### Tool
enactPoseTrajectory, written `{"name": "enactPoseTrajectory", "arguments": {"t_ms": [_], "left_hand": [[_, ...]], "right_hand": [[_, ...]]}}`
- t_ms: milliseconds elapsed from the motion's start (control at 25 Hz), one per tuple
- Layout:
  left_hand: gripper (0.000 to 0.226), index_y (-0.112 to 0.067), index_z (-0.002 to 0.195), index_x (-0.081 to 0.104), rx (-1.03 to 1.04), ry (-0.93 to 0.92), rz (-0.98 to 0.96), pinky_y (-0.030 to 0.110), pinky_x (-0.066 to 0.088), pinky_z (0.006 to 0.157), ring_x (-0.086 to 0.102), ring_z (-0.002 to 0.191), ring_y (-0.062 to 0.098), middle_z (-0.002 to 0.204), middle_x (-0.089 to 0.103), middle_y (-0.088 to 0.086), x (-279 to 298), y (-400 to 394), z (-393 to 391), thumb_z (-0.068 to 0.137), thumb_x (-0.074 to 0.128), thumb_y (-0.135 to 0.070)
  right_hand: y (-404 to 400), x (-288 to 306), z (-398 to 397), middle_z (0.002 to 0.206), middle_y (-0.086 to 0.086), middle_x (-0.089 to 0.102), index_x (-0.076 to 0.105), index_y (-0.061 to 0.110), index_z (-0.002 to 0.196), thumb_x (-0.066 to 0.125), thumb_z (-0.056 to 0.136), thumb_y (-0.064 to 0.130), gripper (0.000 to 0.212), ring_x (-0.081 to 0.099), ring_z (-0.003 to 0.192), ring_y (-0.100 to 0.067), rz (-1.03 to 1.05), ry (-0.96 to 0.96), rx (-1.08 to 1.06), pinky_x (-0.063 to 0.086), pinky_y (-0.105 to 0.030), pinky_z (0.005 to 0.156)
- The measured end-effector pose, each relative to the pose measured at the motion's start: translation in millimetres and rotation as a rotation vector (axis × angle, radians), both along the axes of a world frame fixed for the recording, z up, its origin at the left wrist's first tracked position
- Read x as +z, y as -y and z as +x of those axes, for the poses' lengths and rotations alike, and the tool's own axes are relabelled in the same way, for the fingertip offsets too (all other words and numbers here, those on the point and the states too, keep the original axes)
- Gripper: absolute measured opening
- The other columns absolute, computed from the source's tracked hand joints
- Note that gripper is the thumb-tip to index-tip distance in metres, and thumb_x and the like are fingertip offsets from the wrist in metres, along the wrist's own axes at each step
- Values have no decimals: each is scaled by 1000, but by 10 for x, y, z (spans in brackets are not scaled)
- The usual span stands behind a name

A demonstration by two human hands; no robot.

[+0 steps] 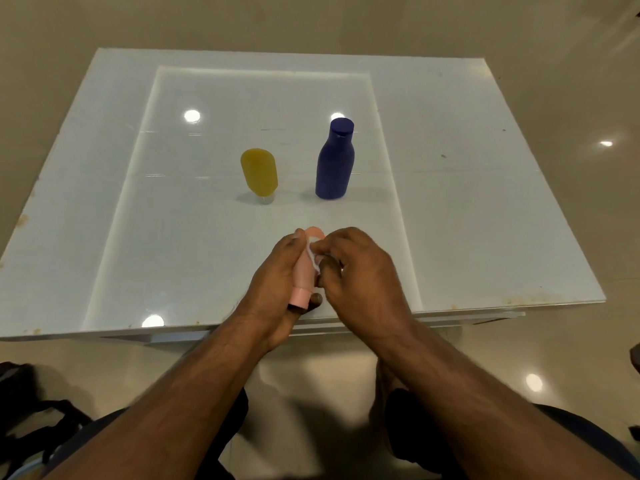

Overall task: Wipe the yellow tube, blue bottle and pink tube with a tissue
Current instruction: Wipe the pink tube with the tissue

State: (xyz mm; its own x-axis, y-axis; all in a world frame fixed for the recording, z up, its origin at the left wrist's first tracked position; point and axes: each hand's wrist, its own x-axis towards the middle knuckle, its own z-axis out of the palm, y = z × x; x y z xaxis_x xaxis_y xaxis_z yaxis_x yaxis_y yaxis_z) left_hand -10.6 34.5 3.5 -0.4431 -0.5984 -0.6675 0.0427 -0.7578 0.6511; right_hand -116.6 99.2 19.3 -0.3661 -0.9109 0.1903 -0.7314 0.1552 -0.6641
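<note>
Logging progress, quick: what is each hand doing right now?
Left hand: closed on the pink tube.
Right hand: closed on the tissue, pressed against the tube.

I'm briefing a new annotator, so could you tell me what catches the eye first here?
At the white table's near edge, the left hand holds a pink plastic tube while the right hand presses a white tissue to it. Behind stand a yellow tube and a blue bottle.

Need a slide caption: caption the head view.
Left hand holds pink tube; right hand wipes it with tissue.
</note>
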Motion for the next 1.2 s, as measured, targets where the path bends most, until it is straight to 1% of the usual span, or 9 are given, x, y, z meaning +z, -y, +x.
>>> {"name": "enactPoseTrajectory", "arguments": {"t_ms": [160,280,400,520,680,800,920,1080,1200], "left_hand": [[55,-12,129,58,98,-46,131,44,60,83,71,103,30,117,72,16,-25,79,58,92,57,-53],[55,-15,133,57,118,-108,163,47,59,86,71,101,29,120,71,16,-17,87,40,91,61,-50],[44,-18,129,58,135,-131,145,49,58,88,76,85,23,111,73,14,-17,74,24,94,58,-46],[50,-15,132,56,160,-129,174,50,53,98,74,94,26,113,73,14,-47,116,66,95,56,-49],[41,-23,135,59,225,-180,113,41,62,74,71,94,26,122,67,10,-79,189,107,98,54,-42],[29,-32,126,65,138,-128,25,48,56,93,67,110,28,128,67,9,-90,145,87,102,49,-33],[28,-30,121,70,55,-113,54,52,54,96,64,118,31,125,69,12,-110,80,46,100,53,-36],[48,-21,119,70,89,-192,111,44,60,83,73,100,26,111,74,11,-71,108,72,99,43,-55],[62,-23,126,65,63,-199,109,47,60,80,71,108,30,120,73,11,-78,129,87,93,38,-68]], "right_hand": [[-105,12,216,98,-9,67,70,9,101,62,82,13,21,63,88,-22,8,5,172,50,-31,83],[-19,-46,33,95,-2,66,72,12,97,63,84,6,17,60,86,-12,-1,63,13,50,-23,80],[33,-39,-73,96,9,64,71,21,96,64,86,13,14,59,87,-3,20,256,-148,51,-19,79],[-26,24,91,98,13,63,70,26,97,66,86,19,14,59,90,0,1,367,-125,50,-14,78],[-121,8,313,101,11,63,71,25,101,65,86,17,17,57,95,-1,5,298,22,51,-19,82],[-16,10,130,98,10,63,71,22,97,65,86,14,15,59,91,-2,-48,323,-93,53,-21,79],[27,51,32,96,11,64,70,22,95,65,87,16,12,60,89,-2,-53,376,-155,54,-22,78],[-79,41,247,102,8,64,70,20,103,63,88,15,17,59,92,-4,-42,283,-8,50,-18,82],[-105,28,273,107,2,65,70,17,107,62,89,14,20,56,95,-1,-32,207,70,44,-8,86]]}}
